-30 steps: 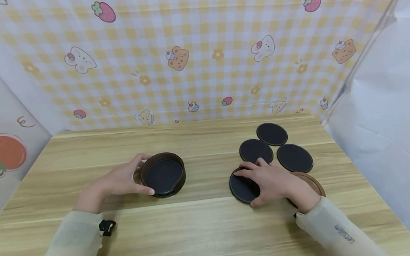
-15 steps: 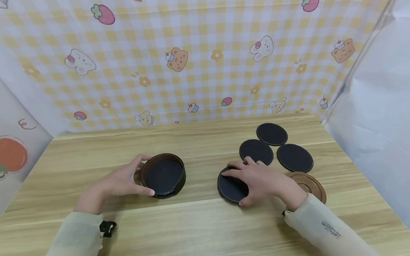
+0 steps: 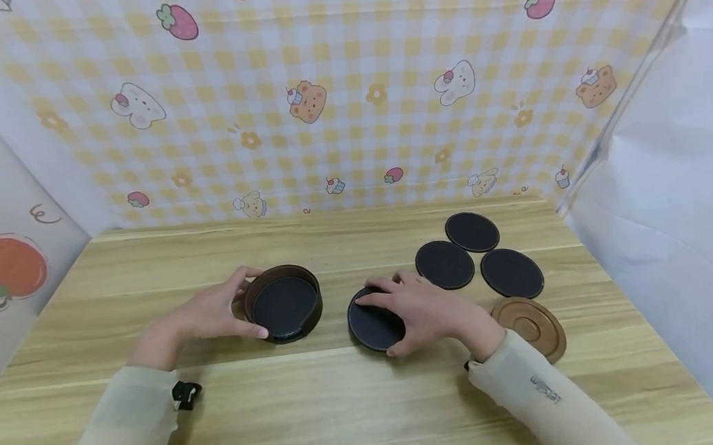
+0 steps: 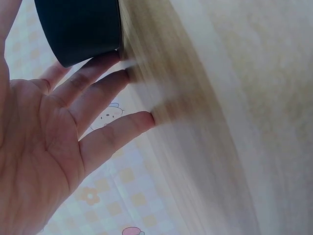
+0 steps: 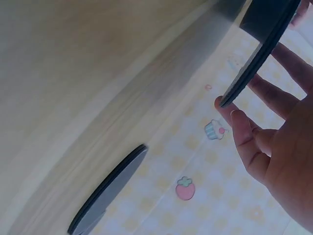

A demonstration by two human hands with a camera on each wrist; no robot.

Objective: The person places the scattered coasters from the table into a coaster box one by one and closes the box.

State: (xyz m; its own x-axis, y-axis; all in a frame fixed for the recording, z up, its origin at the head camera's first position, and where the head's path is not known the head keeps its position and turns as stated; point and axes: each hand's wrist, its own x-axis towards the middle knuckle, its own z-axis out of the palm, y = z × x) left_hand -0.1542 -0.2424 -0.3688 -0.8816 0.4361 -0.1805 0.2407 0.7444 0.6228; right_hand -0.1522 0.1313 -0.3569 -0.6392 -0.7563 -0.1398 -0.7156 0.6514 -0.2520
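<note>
My left hand [image 3: 220,311] grips a round dark coaster holder [image 3: 315,318] from its left side, thumb near the front and fingers behind. The holder has a brown inner wall, a notch at the front and a black coaster [image 3: 284,307] lying inside. In the left wrist view its dark wall [image 4: 80,29] rises over the fingertips. My right hand [image 3: 427,310] holds another round black coaster [image 3: 373,328] by its edge, just right of the holder. Seen from the right wrist, this coaster [image 5: 252,71] is tilted, with fingers along its rim and the holder behind.
Three black coasters [image 3: 445,264] lie flat close together at the back right. In front of them sits a brown disc [image 3: 528,328] with raised rings. A checked cloth [image 3: 350,133] hangs behind the wooden table [image 3: 320,411], and white sheets stand at both sides.
My right hand has moved left with the coaster, from beside the other coasters toward the holder, uncovering the brown disc. My left hand and the holder have stayed in place.
</note>
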